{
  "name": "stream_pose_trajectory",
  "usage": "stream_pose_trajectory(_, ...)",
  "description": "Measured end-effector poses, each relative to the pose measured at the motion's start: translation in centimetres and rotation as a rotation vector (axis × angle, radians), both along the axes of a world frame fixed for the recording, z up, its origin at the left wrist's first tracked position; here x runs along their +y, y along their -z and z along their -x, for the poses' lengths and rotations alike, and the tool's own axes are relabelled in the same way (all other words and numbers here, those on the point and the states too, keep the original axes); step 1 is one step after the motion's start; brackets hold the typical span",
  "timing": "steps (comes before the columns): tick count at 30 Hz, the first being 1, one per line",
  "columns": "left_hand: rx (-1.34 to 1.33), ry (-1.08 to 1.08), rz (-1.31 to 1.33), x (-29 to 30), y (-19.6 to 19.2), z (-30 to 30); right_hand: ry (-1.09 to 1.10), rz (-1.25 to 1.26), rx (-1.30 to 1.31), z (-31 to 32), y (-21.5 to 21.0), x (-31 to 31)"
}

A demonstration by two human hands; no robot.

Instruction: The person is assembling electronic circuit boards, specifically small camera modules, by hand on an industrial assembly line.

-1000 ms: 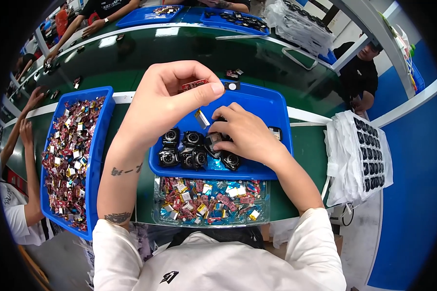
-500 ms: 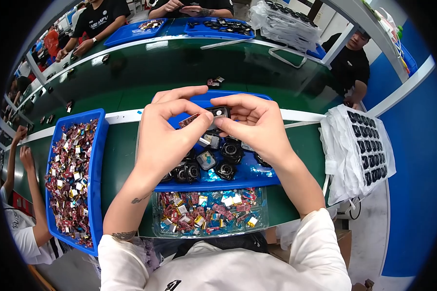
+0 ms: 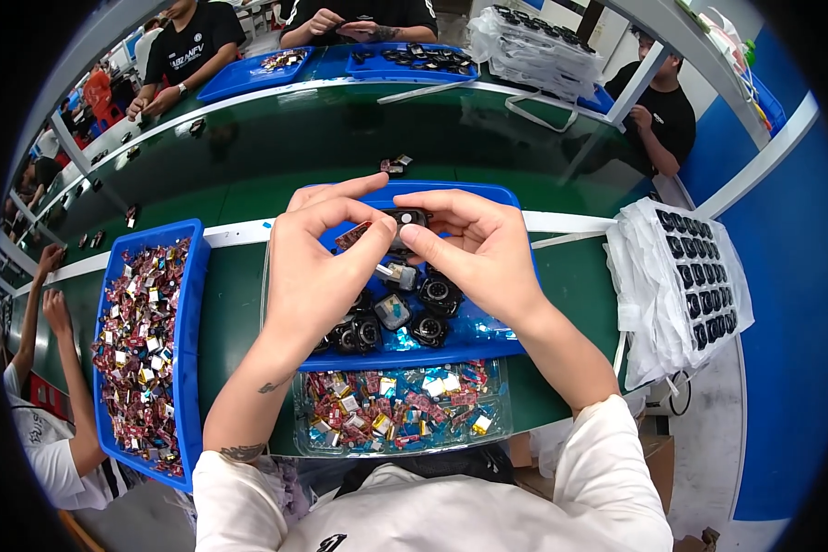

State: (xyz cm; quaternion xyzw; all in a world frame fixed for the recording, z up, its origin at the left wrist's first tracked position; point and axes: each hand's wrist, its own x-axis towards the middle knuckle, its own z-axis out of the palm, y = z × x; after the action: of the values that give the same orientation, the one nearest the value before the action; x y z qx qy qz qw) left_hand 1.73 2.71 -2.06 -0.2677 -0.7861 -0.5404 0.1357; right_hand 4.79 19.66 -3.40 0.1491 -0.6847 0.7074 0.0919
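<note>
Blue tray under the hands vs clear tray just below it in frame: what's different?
Colour: the blue tray is opaque; the clear tray is see-through.
Contents: the blue tray holds mostly black watch-like cases; the clear tray holds red circuit boards and pale battery-like packs.
Position: the left hand and right hand are over the blue tray; the clear tray lies lower in the picture.
Both hold loose parts.

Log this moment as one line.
left hand: holding red board, thumb at black case | right hand: holding black case | beneath: blue tray with black cases | nearer body: clear tray with red boards
</note>
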Motion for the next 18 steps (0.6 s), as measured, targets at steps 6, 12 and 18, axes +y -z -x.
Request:
stream_pose_trajectory(6,0.055,-0.02,0.01,0.3,0.3,0.0,0.064,-0.033,0.02,-0.2,0.2,-0.3)
stream_pose_trajectory(12,0.153,-0.048,-0.006,0.7,0.8,0.0,0.114,0.005,0.116,0.3,0.4,0.2)
stream_pose_trajectory(18,0.138,-0.034,0.013,0.3,0.0,-0.4,0.196,0.07,0.078,0.6,-0.3,1.3)
